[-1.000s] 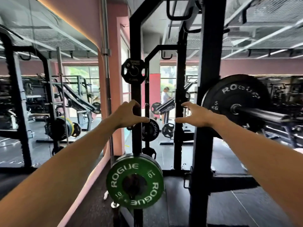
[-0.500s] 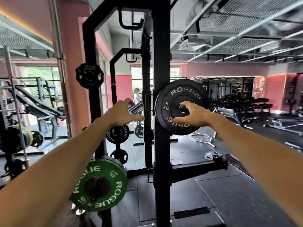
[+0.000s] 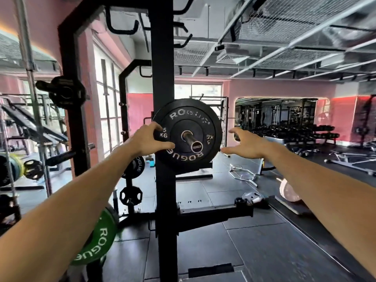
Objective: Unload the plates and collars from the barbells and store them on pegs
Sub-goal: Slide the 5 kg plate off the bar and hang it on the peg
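A: Where is the plate [image 3: 187,137]?
B: On the bar [image 3: 190,139], in front of the rack post [image 3: 162,78]; the sleeve end points at the camera.
A: The hands?
B: Left hand [image 3: 147,140] grips the plate's left edge, thumb on its face. Right hand [image 3: 245,144] is spread, fingers apart, just beside the right edge; contact cannot be told.

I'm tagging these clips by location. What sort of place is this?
A commercial gym, most likely its free-weight area. A black 5 kg bumper plate sits on a barbell sleeve beside a black rack upright, a green plate is stored low on the left, and dumbbell racks line the back.
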